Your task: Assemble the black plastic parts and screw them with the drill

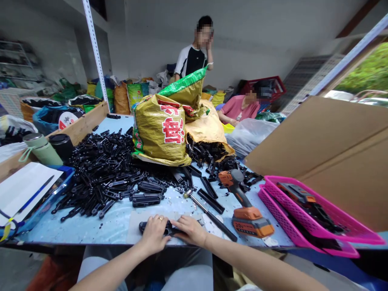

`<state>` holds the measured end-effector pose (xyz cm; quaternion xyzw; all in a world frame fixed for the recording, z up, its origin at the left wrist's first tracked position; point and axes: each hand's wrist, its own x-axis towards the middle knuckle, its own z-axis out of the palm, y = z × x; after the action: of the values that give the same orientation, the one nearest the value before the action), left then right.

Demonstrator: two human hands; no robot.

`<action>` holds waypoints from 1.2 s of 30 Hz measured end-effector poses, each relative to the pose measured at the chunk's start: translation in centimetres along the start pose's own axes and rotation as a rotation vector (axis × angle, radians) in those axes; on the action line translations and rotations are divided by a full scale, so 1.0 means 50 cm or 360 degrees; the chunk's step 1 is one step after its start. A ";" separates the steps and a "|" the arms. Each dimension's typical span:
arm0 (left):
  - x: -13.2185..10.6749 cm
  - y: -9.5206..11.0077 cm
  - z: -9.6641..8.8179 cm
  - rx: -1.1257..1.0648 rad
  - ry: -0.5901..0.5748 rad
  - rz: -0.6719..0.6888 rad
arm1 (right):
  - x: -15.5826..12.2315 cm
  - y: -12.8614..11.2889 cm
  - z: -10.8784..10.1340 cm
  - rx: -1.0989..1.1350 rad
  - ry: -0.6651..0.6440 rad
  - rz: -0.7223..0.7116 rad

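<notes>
Both my hands rest on one black plastic part point(168, 229) lying on a grey pad point(136, 220) at the near edge of the light blue table point(115, 224). My left hand point(154, 233), with a ring on one finger, presses on the part's left side, fingers curled over it. My right hand point(189, 228) holds its right end, fingers closed on it. A hammer point(209, 213) lies just right of my right hand. An orange cordless drill point(247, 210) stands further right.
A large heap of black plastic parts point(103, 169) covers the table's middle and left. A yellow sack point(160, 129) stands behind it. Pink baskets point(306, 212) and cardboard point(330, 149) sit at the right. Flasks point(42, 147) and a blue tray with paper point(27, 190) are left. Two other people are beyond the table.
</notes>
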<state>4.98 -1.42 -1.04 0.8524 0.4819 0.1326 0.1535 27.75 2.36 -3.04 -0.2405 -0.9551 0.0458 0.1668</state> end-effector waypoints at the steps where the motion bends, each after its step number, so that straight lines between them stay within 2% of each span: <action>1: 0.001 0.000 0.002 0.0010 0.0017 0.0009 | 0.002 0.002 0.001 -0.0016 -0.0015 -0.0014; 6: -0.009 0.004 -0.007 0.0138 0.0004 0.0079 | 0.010 0.004 -0.006 -0.0114 -0.0158 -0.0072; 9: -0.027 -0.005 -0.030 0.0339 -0.0003 0.0124 | 0.009 -0.003 -0.010 -0.0264 -0.0175 0.0113; 12: -0.047 -0.036 -0.055 0.0394 0.0042 0.0232 | 0.004 -0.009 -0.010 -0.0293 -0.0126 0.0293; 14: -0.063 -0.065 -0.064 0.0367 0.0140 0.0256 | 0.000 -0.014 -0.011 -0.0260 -0.0097 0.0280; 16: -0.081 -0.095 -0.063 0.0323 0.0296 0.0190 | -0.002 -0.019 -0.011 -0.0239 -0.0066 0.0217; 21: -0.110 -0.168 -0.030 0.0016 0.0630 0.0056 | 0.012 -0.038 0.001 -0.0166 -0.0013 0.0146; 23: -0.111 -0.184 -0.030 0.0005 0.0720 0.0015 | 0.026 -0.049 0.009 -0.0118 -0.0007 0.0173; 25: -0.107 -0.182 -0.042 0.0111 0.0774 -0.0017 | 0.042 -0.060 0.013 -0.0073 -0.0028 0.0197; 27: -0.097 -0.159 -0.054 0.0208 0.0703 0.0073 | 0.054 -0.068 0.015 -0.0046 -0.0070 0.0222; 30: -0.072 -0.106 -0.056 0.0204 0.0383 0.0276 | 0.062 -0.076 0.018 -0.0033 -0.0087 0.0256; 33: -0.044 -0.072 -0.041 0.0139 0.0179 0.0171 | 0.056 -0.083 0.028 -0.0046 0.0024 0.0277; 36: -0.028 -0.070 -0.026 0.0069 0.0097 0.0160 | 0.046 -0.075 0.037 -0.0068 0.0100 0.0249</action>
<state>1.05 -0.74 -1.30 0.8742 0.4457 0.1555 0.1135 23.54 0.16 -3.47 -0.3191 -0.9285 0.0307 0.1875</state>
